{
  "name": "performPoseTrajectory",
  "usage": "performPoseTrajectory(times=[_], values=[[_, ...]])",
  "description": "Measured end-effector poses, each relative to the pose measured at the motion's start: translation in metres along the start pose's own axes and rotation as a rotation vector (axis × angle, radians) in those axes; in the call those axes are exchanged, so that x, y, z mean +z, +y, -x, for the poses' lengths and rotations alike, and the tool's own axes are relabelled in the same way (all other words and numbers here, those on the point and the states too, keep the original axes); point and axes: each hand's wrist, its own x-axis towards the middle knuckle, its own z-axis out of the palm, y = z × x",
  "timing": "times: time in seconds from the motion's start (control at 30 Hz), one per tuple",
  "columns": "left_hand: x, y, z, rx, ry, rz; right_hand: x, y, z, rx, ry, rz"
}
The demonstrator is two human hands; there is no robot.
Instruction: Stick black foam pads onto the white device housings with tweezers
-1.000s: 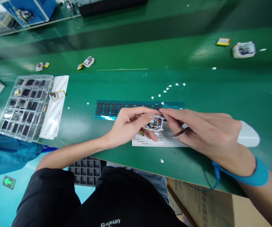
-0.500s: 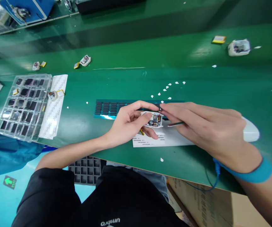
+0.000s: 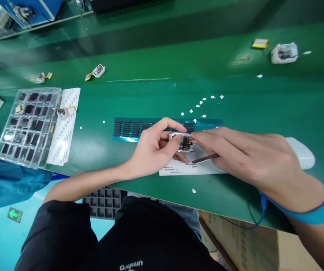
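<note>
White housing (image 3: 188, 143), face open on small circuitry, held over the near printed sheet (image 3: 176, 171); used below as the landmark. Left hand (image 3: 154, 149): grip clamped on the housing, thumb across its face, fingers round the far and near sides. Right hand (image 3: 249, 158): grip closed round a thin metal tool (image 3: 207, 158), whose free end slants down to the near side of the housing. Its foremost fingertips meet at the housing's right edge; cannot tell whether they pinch a small part.

Nearer the wearer than the housing: one white fleck (image 3: 194, 191) on the green surface (image 3: 108, 99), and a blue wrist strap (image 3: 317, 212) off to the right. Right of the housing, partly hidden by the right hand, a smooth white object (image 3: 301, 153).

Just beyond the housing and to its left, a blue-green film (image 3: 112, 138) with rows of dark strips (image 3: 125, 129). Further beyond, a scatter of white flecks (image 3: 198, 106). Well left of the housing, a clear compartment case (image 3: 44, 152) of dark pieces.

Farthest from the housing: open white units with yellow-edged cells beside them, two far left (image 3: 98, 70), one far right (image 3: 285, 53).
</note>
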Motion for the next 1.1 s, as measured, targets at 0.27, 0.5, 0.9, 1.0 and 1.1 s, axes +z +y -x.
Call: performPoseTrajectory(times=[0.27, 0.5, 0.9, 1.0, 1.1], values=[[0.005, -0.015, 0.004, 0.143, 0.017, -0.072, -0.004, -0.008, 0.005, -0.007, -0.028, 0.037], [0.006, -0.014, 0.008, 0.245, 0.083, -0.226, -0.007, -0.019, -0.006, -0.037, -0.002, 0.138], [0.004, -0.015, 0.009, 0.419, -0.006, -0.163, -0.001, -0.020, -0.011, 0.472, -0.052, -0.682], [0.004, -0.016, 0.008, 0.409, -0.009, -0.166, -0.002, -0.019, -0.015, 0.687, -0.114, -0.920], [0.004, -0.017, 0.008, 0.370, -0.019, -0.156, -0.002, -0.015, -0.016, 0.853, -0.180, -1.107]])
